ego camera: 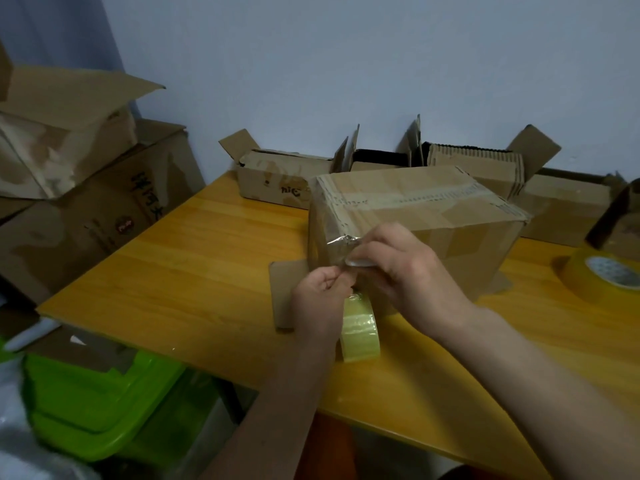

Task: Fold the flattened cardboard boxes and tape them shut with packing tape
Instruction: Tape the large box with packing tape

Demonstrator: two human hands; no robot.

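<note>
A brown cardboard box stands on the yellow wooden table, its top seam taped and its bottom flaps splayed on the table. A strip of clear tape runs down the box's near left corner. My left hand pinches that strip, and a pale yellow tape roll hangs just below it. My right hand pinches the same strip against the box's front face, thumb nail showing.
A second, larger tape roll lies at the table's right edge. Several open boxes line the wall behind. Stacked cardboard boxes stand to the left, with a green plastic bin on the floor below.
</note>
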